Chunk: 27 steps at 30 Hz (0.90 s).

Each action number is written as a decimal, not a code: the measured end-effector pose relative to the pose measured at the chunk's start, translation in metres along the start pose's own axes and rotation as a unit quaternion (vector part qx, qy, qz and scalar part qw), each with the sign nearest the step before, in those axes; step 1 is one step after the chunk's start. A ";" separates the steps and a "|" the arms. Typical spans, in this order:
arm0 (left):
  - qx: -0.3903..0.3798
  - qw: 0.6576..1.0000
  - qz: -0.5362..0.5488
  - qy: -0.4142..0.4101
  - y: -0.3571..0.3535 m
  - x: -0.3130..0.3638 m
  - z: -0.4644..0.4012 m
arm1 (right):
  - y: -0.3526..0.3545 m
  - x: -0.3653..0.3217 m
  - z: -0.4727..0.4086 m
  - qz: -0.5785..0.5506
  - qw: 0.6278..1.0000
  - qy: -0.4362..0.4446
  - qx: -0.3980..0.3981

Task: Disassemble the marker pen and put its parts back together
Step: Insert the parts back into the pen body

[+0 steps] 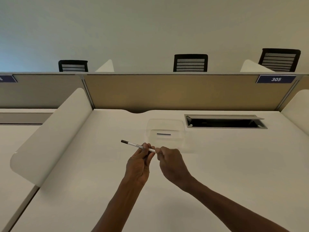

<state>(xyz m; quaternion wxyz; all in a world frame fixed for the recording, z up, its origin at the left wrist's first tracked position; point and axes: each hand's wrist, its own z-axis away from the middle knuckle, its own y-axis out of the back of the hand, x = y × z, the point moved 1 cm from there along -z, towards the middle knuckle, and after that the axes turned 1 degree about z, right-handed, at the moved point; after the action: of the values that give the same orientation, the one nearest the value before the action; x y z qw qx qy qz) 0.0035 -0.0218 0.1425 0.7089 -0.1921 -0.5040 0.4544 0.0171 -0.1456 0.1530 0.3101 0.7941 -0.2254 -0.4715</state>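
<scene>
A thin white marker pen with a dark end pointing up-left is held above the white desk. My left hand grips the middle of its barrel between fingers and thumb. My right hand pinches the pen's right end, which is hidden inside the fingers. I cannot tell whether a cap or other part sits at that hidden end.
A clear plastic container with a dark strip inside stands just behind the hands. An open cable hatch is at the back right. White side dividers flank the desk, a tan partition closes the back, with chairs beyond.
</scene>
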 end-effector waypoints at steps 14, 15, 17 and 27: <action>-0.022 0.999 -0.022 -0.019 0.006 -0.003 -0.006 | 0.005 -0.013 -0.005 -0.278 0.903 -0.315 -0.093; -0.021 0.999 -0.023 -0.019 0.006 -0.003 -0.006 | 0.006 -0.013 -0.005 -0.287 0.896 -0.325 -0.097; -0.012 0.999 -0.033 -0.019 0.007 -0.004 -0.007 | 0.005 -0.012 -0.006 -0.307 0.879 -0.348 -0.107; 0.017 0.994 0.059 0.096 -0.009 -0.010 -0.005 | 0.005 0.000 -0.014 -0.002 0.999 -0.041 0.001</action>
<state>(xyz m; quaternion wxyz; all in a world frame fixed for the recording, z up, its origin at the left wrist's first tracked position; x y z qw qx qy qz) 0.0110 -0.0336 0.1416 0.7292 -0.2523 -0.4139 0.4830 0.0292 -0.1452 0.1616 0.2992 0.7750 -0.2369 -0.5037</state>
